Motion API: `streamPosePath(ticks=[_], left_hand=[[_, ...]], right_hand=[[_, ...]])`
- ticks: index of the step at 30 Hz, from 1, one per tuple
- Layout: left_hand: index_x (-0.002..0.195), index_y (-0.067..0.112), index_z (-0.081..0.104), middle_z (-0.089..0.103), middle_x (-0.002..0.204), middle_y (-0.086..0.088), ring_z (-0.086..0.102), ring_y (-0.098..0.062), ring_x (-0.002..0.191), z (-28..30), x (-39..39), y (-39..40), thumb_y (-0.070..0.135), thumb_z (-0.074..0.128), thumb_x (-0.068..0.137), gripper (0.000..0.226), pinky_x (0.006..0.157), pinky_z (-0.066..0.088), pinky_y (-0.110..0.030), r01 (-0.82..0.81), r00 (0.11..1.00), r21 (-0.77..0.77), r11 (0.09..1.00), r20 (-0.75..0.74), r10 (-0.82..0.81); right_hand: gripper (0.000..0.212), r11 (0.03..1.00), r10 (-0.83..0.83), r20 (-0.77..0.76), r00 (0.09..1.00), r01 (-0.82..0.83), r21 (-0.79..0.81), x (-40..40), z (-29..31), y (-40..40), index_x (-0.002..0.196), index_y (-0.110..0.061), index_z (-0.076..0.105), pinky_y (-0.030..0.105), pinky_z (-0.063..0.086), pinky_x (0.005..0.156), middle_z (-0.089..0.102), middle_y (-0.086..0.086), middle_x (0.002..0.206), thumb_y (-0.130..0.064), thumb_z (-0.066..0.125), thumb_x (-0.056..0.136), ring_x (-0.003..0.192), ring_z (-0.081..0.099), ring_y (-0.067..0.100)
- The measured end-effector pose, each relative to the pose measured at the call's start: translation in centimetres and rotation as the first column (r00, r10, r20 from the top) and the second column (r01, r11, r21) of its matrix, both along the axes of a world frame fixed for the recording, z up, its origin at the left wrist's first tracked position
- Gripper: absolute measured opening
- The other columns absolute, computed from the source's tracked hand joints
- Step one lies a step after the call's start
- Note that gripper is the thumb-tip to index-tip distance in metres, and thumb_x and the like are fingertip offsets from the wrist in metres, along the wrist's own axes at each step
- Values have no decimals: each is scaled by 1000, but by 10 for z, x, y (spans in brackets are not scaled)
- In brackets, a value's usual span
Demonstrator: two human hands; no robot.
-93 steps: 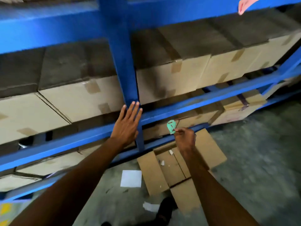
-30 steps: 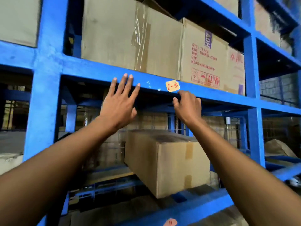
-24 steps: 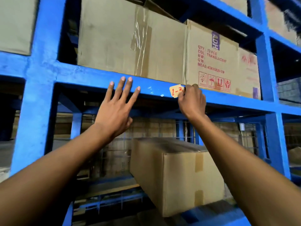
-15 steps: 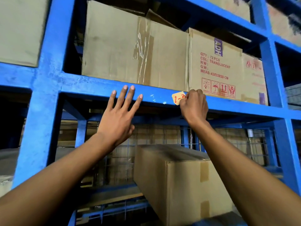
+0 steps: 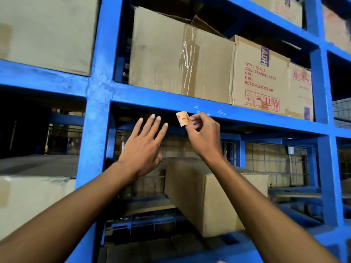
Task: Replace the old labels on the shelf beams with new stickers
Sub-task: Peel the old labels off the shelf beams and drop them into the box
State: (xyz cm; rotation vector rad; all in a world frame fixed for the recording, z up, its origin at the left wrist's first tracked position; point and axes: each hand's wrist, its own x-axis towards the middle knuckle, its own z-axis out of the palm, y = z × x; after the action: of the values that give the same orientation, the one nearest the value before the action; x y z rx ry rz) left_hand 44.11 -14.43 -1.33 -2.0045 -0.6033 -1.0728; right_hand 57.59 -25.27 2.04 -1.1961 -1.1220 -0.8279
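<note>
Blue-painted steel racking fills the frame, and a small yellow label [image 5: 183, 118] marked in red is seen pinched between the thumb and fingertips of the right hand [image 5: 204, 137]. The label is held curled, just below the lower edge of the horizontal shelf beam [image 5: 161, 100] and clear of its face. Pale scuff marks [image 5: 209, 110] are visible on the beam directly above the pinched label. The left hand [image 5: 142, 149] is raised beside it with fingers spread apart and nothing held, its fingertips level with the beam's underside and a narrow gap left between the two hands.

A tape-sealed cardboard carton [image 5: 180, 57] is seated on the beam above, its bottom edge flush with the beam's top; a printed carton [image 5: 261, 76] bearing red handling symbols is set against its right side. The bay is bounded on the left by a blue upright post [image 5: 98, 111] and on the right by a second upright [image 5: 322, 111]. Beneath the beam, open space is left behind the hands, with a long cardboard box [image 5: 209, 198] resting on the lower level and wire mesh [image 5: 275, 164] seen at the back.
</note>
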Motion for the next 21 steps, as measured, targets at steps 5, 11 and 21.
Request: streamPosePath(ticks=[5, 11, 21], left_hand=[[148, 5, 17, 9, 158, -17, 0, -31, 147, -87, -76, 3, 41, 49, 84, 80, 118, -3, -47, -6, 1000, -100, 995, -13, 5], [136, -3, 43, 35, 147, -26, 32, -38, 138, -210, -146, 11, 40, 66, 74, 80, 109, 32, -54, 22, 993, -157, 987, -107, -39], [143, -1, 28, 13, 155, -21, 12, -32, 145, -371, -184, 7, 46, 49, 86, 77, 117, 13, -46, -177, 892, -347, 921, -452, 1]], right_hand=[[17, 996, 66, -178, 982, -75, -46, -57, -72, 14, 94, -13, 72, 13, 44, 63, 65, -5, 81, -8, 58, 85, 72, 58, 5], [18, 983, 102, -407, 908, -156, -102, -119, -193, 27, 90, -6, 74, 17, 48, 72, 71, 1, 81, -1, 60, 80, 73, 62, 8], [15, 896, -164, -654, 739, -166, -412, -165, -418, -4, 86, -9, 75, 30, 53, 73, 75, 9, 81, -2, 65, 76, 74, 68, 21]])
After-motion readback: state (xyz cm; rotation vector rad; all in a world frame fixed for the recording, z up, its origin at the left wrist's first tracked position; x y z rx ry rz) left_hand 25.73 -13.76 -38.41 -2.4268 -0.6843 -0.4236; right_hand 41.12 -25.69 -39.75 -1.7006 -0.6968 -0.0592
